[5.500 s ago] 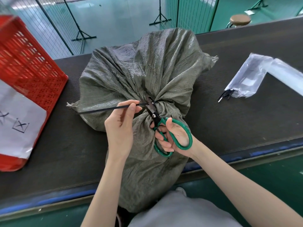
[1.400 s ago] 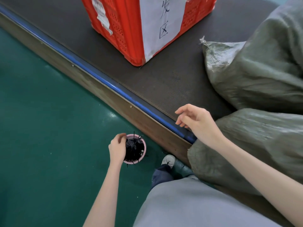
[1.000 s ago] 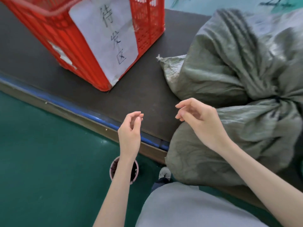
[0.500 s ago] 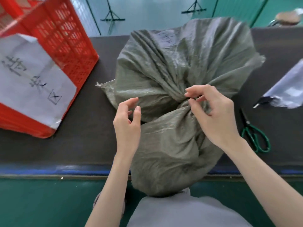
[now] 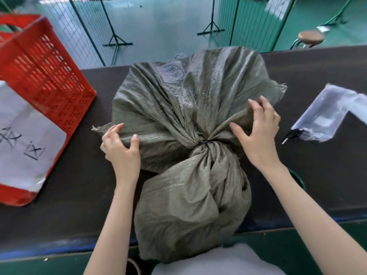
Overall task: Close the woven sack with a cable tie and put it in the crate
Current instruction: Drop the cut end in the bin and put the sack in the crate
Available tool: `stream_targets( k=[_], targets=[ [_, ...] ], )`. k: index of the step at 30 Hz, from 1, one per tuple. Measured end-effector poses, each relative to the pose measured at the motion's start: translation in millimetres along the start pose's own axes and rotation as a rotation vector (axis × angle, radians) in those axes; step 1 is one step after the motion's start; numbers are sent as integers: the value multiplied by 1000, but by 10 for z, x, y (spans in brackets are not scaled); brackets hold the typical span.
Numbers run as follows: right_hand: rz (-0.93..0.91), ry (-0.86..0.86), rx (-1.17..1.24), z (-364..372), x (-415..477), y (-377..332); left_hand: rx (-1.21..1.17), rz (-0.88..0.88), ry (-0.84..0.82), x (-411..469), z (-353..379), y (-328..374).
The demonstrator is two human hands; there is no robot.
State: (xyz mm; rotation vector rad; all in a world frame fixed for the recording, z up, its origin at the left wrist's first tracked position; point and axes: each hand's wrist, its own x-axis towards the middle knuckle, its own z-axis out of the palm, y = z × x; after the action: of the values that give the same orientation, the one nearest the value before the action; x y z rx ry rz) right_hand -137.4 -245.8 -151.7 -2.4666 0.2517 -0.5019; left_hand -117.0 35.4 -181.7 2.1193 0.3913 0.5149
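Black cable tie (image 5: 204,142) cinches the grey-green woven sack (image 5: 188,205). Left hand (image 5: 121,151) pinches its edge; right hand (image 5: 258,133) lies spread on it.

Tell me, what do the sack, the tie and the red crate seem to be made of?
Sack: likely woven plastic fabric, olive-grey and slightly shiny; a fine weave and crisp creases show.
Tie: a thin black band at the neck, probably plastic; too small to be sure.
Crate: seemingly moulded hard plastic, bright red and smooth; its walls are a regular grid of slots and holes.
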Motion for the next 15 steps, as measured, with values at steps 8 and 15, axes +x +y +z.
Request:
stream_targets(
  k=[8, 15],
  targets=[
    [233, -28, 513, 211, 127, 224, 12, -96, -24, 105, 120, -204],
    [420, -152, 1051, 322, 82, 291, -598, -575, -139, 198, 106, -316]
  ],
)
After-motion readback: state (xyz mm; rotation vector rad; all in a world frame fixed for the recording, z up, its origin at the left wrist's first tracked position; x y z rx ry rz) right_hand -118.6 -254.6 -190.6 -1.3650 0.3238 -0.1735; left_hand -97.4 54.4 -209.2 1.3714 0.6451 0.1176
